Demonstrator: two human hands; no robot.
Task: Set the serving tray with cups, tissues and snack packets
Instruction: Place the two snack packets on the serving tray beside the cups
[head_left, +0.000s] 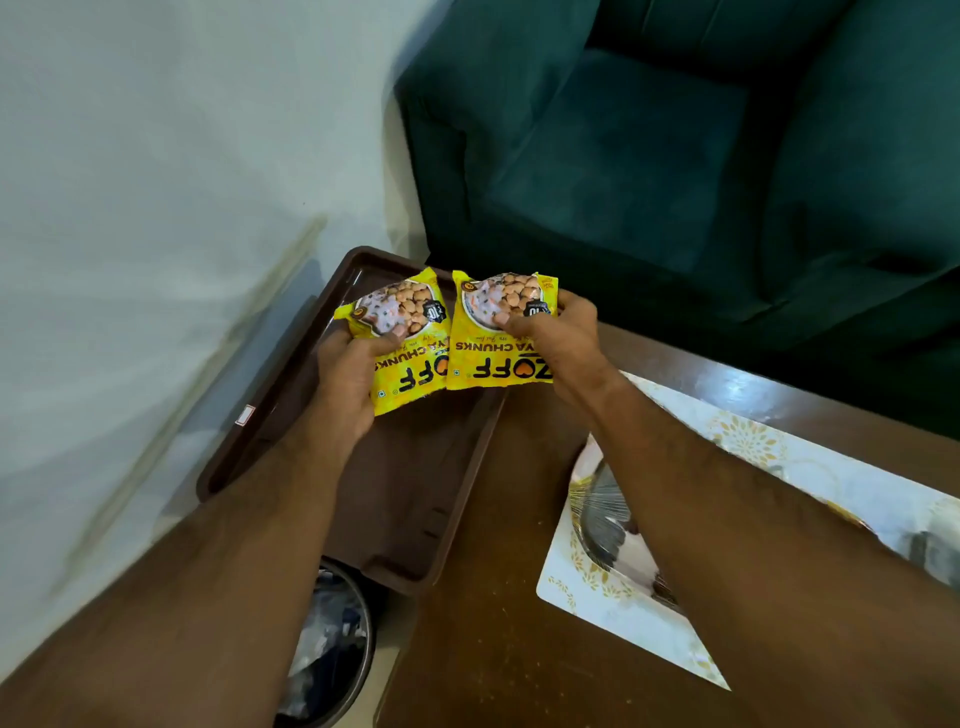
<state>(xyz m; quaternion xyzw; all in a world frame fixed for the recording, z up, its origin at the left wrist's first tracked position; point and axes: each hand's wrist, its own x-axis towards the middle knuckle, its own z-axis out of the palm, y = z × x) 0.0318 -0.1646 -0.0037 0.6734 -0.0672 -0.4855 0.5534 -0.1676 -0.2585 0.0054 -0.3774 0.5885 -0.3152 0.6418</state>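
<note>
While both hands grip yellow packets at mid-frame, the left hand (347, 382) holds one packet (400, 338) and the right hand (558, 340) holds the other packet (501, 332), side by side above the brown tray (410, 499) on the counter (498, 623).

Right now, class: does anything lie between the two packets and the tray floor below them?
Nothing visible does. The left hand and right hand each hold a yellow packet over the brown tray, whose visible floor is bare.
</note>
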